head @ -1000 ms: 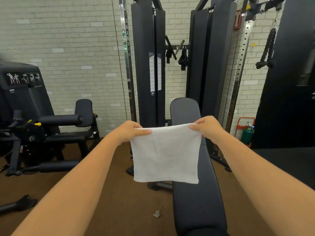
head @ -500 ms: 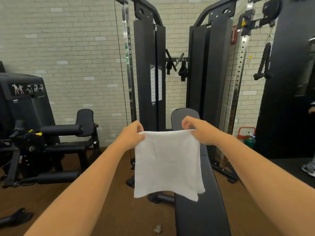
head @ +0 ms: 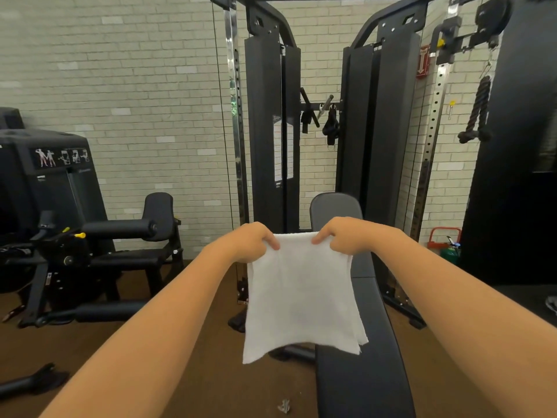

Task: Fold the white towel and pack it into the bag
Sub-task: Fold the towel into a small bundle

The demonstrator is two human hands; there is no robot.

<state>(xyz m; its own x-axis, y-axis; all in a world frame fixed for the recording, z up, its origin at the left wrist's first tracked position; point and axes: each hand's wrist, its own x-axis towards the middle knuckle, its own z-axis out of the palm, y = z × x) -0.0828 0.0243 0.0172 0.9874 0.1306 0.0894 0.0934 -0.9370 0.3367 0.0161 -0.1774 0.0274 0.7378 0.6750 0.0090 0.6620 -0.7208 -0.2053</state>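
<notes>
White towel (head: pixel 301 297) hangs in mid-air above the near end of the black bench (head: pixel 361 372), left hand (head: pixel 253 241) and right hand (head: pixel 343 236) each pinching a top corner, close together. Lower layers look uneven, so square those edges before the next fold, I'd say. No bag in view.

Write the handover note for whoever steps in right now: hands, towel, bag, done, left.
Left hand: shut on the white towel's top edge, left side.
Right hand: shut on the top edge, right side.
Towel: hangs in the air, over the near end of the black bench, already layered.
Bag: not in view.
Done: at least one fold, it seems.
Left: finish folding, find the bag, pack it.
</notes>
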